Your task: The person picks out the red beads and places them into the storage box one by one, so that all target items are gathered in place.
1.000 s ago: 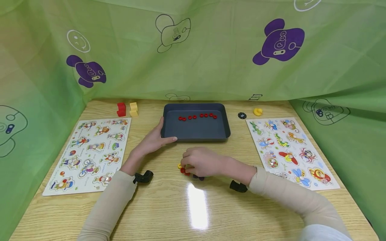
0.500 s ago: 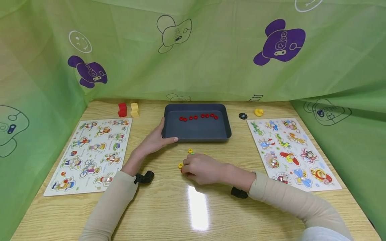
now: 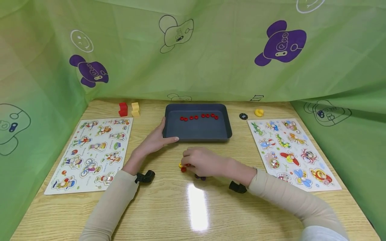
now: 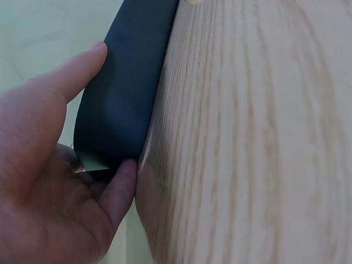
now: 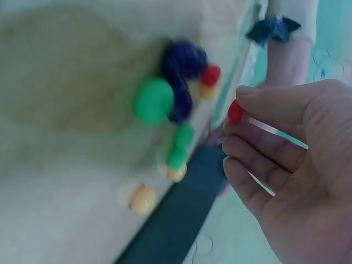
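Observation:
My left hand [image 3: 154, 140] holds the near left corner of the dark grey tray [image 3: 197, 134]. Its thumb lies along the front wall, and in the left wrist view a finger [image 4: 122, 190] touches the tray's lower corner. Thumb and fingertips of my right hand [image 3: 202, 162] pinch a small red bead [image 5: 236, 111] over the table, in front of the tray. Close by lie another red bead [image 3: 183, 169], a yellow bead [image 3: 180, 165] and dark blue beads [image 3: 200, 177]. Green beads [image 5: 154, 100] show in the right wrist view, hidden behind the hand from the head.
Several red beads [image 3: 191, 117] form a row inside the tray. Picture puzzle boards lie left [image 3: 99, 134] and right [image 3: 256, 134]. At the back are red [image 3: 123, 109] and yellow [image 3: 135, 109] blocks, a black disc [image 3: 243, 116] and a yellow duck [image 3: 259, 112].
My right hand dipped down among the beads, then rose slightly away from me with a red bead between its fingertips. My left hand stays at the tray's corner.

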A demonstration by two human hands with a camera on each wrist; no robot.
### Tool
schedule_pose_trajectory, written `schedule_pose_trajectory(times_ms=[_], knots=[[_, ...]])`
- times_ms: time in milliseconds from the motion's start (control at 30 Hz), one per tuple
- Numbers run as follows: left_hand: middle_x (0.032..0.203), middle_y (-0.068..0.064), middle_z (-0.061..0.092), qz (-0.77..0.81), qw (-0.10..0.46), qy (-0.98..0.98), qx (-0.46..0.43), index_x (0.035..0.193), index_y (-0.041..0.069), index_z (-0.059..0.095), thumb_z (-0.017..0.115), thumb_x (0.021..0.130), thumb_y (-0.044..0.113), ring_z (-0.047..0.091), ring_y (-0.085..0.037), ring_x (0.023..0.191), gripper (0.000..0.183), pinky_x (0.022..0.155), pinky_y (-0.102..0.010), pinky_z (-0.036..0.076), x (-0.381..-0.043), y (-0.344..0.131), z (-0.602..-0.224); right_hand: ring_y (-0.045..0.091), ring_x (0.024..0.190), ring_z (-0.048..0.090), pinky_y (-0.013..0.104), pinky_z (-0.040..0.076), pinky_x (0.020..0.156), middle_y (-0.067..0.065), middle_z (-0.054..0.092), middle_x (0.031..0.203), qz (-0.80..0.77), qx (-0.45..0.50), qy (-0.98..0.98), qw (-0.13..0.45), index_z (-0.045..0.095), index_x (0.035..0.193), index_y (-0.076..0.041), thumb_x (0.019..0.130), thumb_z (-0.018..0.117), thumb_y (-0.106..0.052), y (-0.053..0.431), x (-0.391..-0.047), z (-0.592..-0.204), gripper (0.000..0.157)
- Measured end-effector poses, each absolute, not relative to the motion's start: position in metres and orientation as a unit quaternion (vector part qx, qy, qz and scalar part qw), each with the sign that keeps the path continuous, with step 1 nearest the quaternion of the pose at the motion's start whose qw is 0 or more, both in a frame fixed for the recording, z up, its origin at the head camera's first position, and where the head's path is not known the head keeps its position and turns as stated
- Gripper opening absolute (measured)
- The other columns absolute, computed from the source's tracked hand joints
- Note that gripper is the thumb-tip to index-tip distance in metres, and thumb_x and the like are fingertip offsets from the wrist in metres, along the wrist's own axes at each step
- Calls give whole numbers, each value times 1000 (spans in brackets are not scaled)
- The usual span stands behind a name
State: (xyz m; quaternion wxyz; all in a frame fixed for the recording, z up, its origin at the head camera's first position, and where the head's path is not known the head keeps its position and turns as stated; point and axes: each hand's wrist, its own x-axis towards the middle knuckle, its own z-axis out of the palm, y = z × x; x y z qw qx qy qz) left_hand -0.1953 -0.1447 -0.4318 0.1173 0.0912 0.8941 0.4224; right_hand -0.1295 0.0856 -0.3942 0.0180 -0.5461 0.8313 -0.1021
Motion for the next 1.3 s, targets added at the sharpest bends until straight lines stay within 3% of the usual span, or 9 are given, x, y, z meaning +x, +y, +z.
schedule_pose_trajectory(times_ms=[367,533,700,800,900,1133,1300], knots=[[157,-7,11,446,111,882,104,148,22,-12,69,78,48,37,-26,133,111,101,-46,39,-198,-144,-435,9,79,54,20,47,70,-7,62,87,-160,-466,869,-49,70,92,-18,81,70,-14,85,-186,-373,11],[156,-11,14,454,121,876,108,149,18,-11,70,78,45,48,-26,119,111,92,-41,44,-194,-144,-427,14,80,55,24,48,69,-3,62,90,-161,-434,885,-45,70,92,-16,83,67,-14,73,-217,-375,9],[156,-10,15,465,121,870,113,149,17,-9,71,78,42,47,-25,120,110,97,-42,41,-192,-143,-420,13,78,52,28,48,71,-2,61,88,-157,-408,899,-28,70,93,-12,86,62,-10,54,-252,-379,11],[156,-4,18,467,109,870,118,149,23,-8,71,77,46,48,-19,119,110,99,-40,41,-197,-145,-433,14,78,51,29,47,73,0,61,88,-149,-400,904,-9,70,94,-10,87,58,-7,43,-269,-382,14],[156,-1,16,468,107,870,117,150,24,-7,71,76,49,46,-18,120,111,100,-39,40,-197,-144,-434,15,77,50,29,45,72,1,62,87,-139,-393,909,10,69,91,-9,87,55,-5,34,-283,-385,15],[157,3,7,457,106,876,113,149,24,-8,70,74,53,24,-15,140,112,111,-41,30,-198,-145,-436,16,68,48,28,40,63,1,61,80,-87,-373,923,44,64,81,-14,87,53,-5,19,-301,-391,15],[157,4,7,457,104,876,111,149,27,-9,70,75,52,21,-13,141,110,112,-40,28,-199,-145,-437,15,75,54,29,47,70,0,64,89,-56,-365,927,61,66,88,-15,88,53,-7,12,-306,-395,15]])
